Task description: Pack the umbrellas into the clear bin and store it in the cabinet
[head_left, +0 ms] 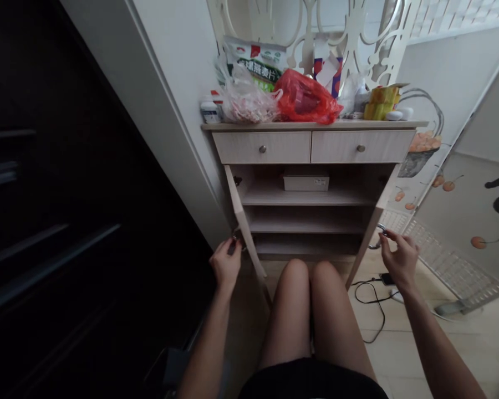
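The two doors of a low, pale wood-grain cabinet stand swung outward, the left door point(245, 233) and the right door point(373, 235) angling toward the person's bare knees point(311, 271). The left hand point(225, 263) is closed to a pinch on a small metal door knob point(234, 239) on the inner edge of the left door. The right hand point(399, 259) is half open, its fingers point(388, 237) at a second metal knob point(382, 230) on the right door (whether they actually grip it is too hard to tell from here).

Between the doors are three shelves, with a flat white box point(306, 181) on the top one. Above them, two drawers with round knobs sit under the cabinet top point(314, 125), which carries a red plastic bag point(305, 98), a clear plastic bag point(247, 100), a packet of oat flakes point(254, 64), a small white bottle point(210, 112) and a yellow package point(378, 103).

A white cut-out screen point(349, 33) rises behind them. A dark wardrobe point(66, 166) fills the left side, and a black cable point(370, 299) trails across the tiled floor point(441, 343) to a phone point(386, 279).
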`<control>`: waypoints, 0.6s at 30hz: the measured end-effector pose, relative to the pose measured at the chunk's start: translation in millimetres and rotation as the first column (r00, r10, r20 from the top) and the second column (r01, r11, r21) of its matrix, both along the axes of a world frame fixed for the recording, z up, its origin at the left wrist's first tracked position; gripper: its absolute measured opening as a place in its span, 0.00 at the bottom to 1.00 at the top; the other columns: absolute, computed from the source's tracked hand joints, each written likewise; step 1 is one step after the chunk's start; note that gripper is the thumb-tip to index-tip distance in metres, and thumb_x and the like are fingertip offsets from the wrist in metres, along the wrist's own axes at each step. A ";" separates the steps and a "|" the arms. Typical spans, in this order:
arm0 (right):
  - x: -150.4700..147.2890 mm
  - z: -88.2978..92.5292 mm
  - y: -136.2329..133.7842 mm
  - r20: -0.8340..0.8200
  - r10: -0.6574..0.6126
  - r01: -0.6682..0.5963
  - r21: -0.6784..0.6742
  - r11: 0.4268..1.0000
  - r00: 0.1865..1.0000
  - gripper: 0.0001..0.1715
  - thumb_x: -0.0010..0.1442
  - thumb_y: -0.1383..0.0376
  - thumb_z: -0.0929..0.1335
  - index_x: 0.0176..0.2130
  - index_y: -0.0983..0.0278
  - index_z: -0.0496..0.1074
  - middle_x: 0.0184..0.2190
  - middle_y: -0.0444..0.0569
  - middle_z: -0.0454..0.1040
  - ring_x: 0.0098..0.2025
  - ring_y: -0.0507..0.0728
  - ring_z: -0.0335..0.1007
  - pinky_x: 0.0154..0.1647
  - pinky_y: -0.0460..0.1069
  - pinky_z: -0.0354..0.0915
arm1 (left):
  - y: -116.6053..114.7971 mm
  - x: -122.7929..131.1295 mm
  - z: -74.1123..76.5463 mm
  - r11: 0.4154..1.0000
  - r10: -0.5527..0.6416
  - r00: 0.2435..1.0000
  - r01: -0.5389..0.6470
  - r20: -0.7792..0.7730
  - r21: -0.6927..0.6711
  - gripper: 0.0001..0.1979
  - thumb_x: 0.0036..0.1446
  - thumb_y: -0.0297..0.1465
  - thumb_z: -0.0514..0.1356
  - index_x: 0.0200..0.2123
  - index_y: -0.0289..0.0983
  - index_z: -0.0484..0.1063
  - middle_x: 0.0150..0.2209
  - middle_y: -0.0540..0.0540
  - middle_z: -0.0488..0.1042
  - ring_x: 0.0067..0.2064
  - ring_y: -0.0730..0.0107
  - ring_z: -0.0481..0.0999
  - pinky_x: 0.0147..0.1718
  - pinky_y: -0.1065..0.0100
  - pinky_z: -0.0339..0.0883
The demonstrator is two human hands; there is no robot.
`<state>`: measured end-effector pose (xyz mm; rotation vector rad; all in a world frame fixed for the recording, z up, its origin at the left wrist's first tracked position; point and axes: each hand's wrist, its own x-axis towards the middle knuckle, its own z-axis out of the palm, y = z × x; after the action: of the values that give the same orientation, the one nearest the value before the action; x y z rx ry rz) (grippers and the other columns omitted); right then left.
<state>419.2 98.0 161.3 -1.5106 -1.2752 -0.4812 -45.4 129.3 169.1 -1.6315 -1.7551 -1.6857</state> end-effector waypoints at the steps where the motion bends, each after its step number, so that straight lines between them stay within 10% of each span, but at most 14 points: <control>1: 8.8 -1.4 -6.8 0.011 -0.023 0.023 0.004 1.000 1.000 0.26 0.63 0.48 0.63 0.40 0.65 0.78 0.31 0.54 0.76 0.36 0.61 0.69 0.46 0.55 0.58 | -4.2 -12.7 0.1 1.000 0.029 1.000 -0.029 0.000 -0.006 0.12 0.55 0.39 0.59 0.31 0.37 0.78 0.32 0.41 0.80 0.34 0.60 0.79 0.35 0.64 0.70; 10: 106.5 -16.4 -48.4 0.001 -0.264 0.264 0.007 0.965 0.965 0.21 0.56 0.51 0.63 0.37 0.60 0.78 0.26 0.54 0.71 0.32 0.66 0.67 0.38 0.60 0.62 | -20.7 -118.4 5.6 0.945 0.301 0.947 -0.279 0.115 -0.171 0.11 0.45 0.38 0.59 0.30 0.40 0.77 0.33 0.45 0.81 0.41 0.50 0.79 0.43 0.54 0.73; 18: 169.6 -6.6 -68.8 -0.079 -0.321 0.296 -0.226 0.928 0.944 0.09 0.47 0.53 0.62 0.25 0.53 0.65 0.17 0.48 0.58 0.22 0.65 0.61 0.25 0.58 0.54 | -17.4 -142.4 21.1 0.889 0.434 0.809 -0.312 0.397 -0.336 0.18 0.42 0.37 0.61 0.37 0.37 0.78 0.37 0.44 0.82 0.47 0.42 0.78 0.47 0.45 0.72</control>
<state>588.8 29.3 154.7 -1.9071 -1.0259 -0.4635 -187.8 111.9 190.2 -0.8844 -2.4172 -1.8008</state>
